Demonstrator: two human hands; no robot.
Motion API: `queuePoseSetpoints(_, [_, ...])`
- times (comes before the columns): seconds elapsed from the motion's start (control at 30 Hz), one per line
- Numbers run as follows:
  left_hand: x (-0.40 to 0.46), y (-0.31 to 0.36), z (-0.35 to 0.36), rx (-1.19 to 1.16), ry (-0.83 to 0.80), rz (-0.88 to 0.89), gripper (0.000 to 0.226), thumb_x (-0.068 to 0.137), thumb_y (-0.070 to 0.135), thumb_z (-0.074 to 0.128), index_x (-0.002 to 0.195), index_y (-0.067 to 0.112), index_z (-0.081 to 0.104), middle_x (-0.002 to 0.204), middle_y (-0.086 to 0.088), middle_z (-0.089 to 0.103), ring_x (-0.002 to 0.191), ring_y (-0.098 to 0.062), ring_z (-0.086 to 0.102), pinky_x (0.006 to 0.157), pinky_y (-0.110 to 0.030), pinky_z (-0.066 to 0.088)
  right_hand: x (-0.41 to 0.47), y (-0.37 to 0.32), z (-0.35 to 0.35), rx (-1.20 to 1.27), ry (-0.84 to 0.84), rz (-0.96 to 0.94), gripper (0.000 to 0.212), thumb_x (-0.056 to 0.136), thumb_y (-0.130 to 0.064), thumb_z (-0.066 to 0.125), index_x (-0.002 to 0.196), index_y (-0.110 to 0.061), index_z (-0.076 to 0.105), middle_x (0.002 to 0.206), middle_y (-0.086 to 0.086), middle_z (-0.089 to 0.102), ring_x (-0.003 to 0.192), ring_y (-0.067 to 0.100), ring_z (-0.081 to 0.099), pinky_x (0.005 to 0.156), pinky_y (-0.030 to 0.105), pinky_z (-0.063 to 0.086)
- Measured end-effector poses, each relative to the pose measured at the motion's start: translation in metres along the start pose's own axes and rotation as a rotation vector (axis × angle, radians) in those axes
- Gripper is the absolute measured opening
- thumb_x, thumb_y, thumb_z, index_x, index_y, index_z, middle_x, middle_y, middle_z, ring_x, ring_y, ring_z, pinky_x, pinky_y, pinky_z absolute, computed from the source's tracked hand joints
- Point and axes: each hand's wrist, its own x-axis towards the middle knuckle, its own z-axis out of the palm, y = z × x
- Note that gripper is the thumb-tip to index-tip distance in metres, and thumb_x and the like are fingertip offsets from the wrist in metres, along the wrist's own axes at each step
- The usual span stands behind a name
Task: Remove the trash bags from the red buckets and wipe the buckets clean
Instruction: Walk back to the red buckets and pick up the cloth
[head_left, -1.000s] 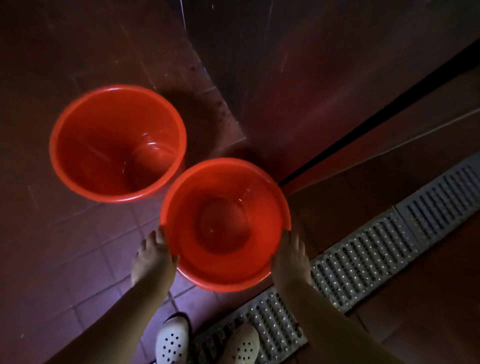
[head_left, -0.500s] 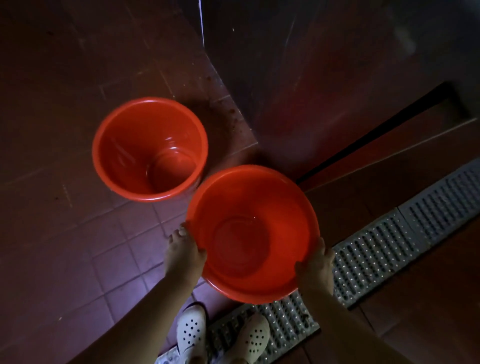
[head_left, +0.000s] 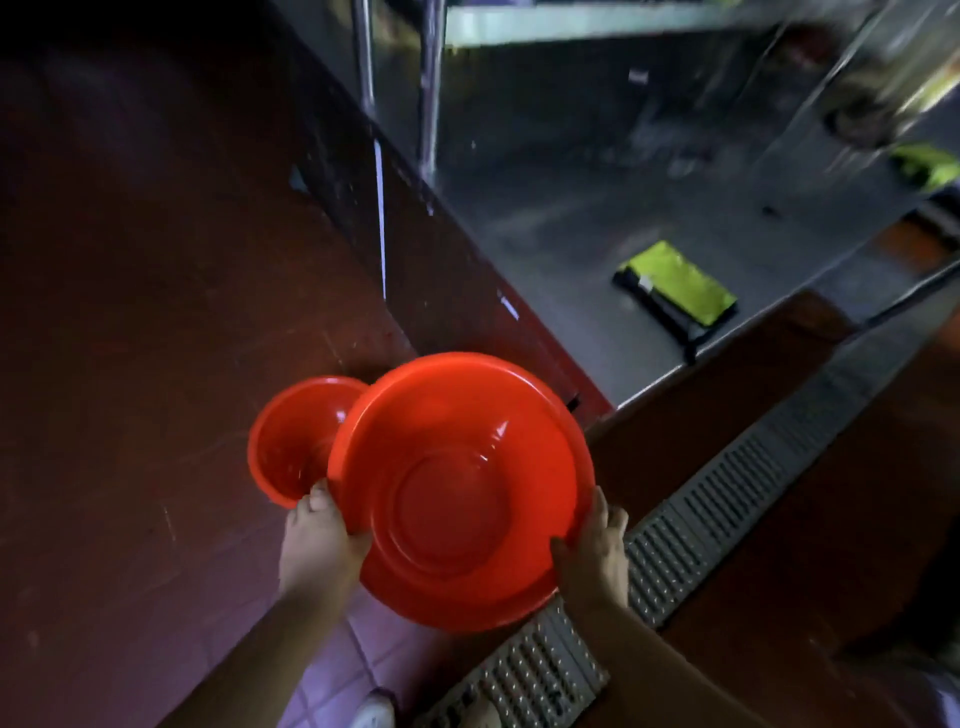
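no readable text, labels or numbers anywhere

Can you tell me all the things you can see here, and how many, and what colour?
held bucket: one, red, empty, lifted in both hands in the middle of the view
second bucket: one, red, empty, on the floor behind the held one, partly hidden by it
drain grate: one long strip, pale grey metal, running across the floor at lower right
floor: dark red tiles, left and bottom
metal counter: one, grey, upper right
green and black thing: one, lying on the counter; too blurred to name
shoes: white, two, at the bottom edge
left hand: grips the held bucket's left rim
right hand: grips the held bucket's right rim
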Motion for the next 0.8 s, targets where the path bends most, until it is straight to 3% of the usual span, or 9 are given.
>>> queuePoseSetpoints(0.1, [-0.001,0.015,-0.049,-0.042,0.116,0.089,0.076,0.067,0.009,0.078,0.129,-0.014,0.042,0.112,-0.034,0.056,0.107,-0.049,0.050,0.094,-0.052,0.041,-0.009,-0.041,-0.033,0.050,0.084,-0.102,0.078,0.079,-0.017,0.065,0.145,-0.022,0.023,0.108,-0.003,0.030,0.093,0.033,0.057,0.077,0.042,0.051])
queuePoseSetpoints(0.27, [0.005,0.038,-0.119,-0.094,0.276,0.194,0.073,0.066,0.007,0.078,0.127,-0.013,0.043,0.109,-0.033,0.057,0.104,-0.048,0.052,0.092,-0.051,0.044,-0.011,-0.099,-0.070,0.111,0.233,-0.259,0.081,0.074,-0.010,0.073,0.143,-0.009,0.030,0.121,0.012,0.039,0.103,0.038,0.056,0.088,0.041,0.047])
queuePoseSetpoints(0.43, [0.015,0.071,-0.166,-0.167,0.405,0.290,0.070,0.069,0.003,0.076,0.127,-0.014,0.042,0.111,-0.034,0.056,0.106,-0.049,0.051,0.093,-0.053,0.043,-0.002,-0.142,-0.108,0.179,0.345,-0.343,0.077,0.076,-0.009,0.072,0.142,-0.006,0.032,0.125,0.016,0.039,0.105,0.039,0.056,0.091,0.039,0.045])
queuePoseSetpoints(0.8, [0.059,0.175,-0.160,-0.266,0.463,0.349,0.071,0.079,0.016,0.072,0.137,-0.006,0.036,0.121,-0.027,0.053,0.118,-0.041,0.046,0.101,-0.048,0.039,0.086,-0.153,-0.180,0.277,0.481,-0.459,0.075,0.082,-0.011,0.068,0.146,-0.009,0.027,0.135,0.015,0.035,0.113,0.031,0.052,0.092,0.032,0.043])
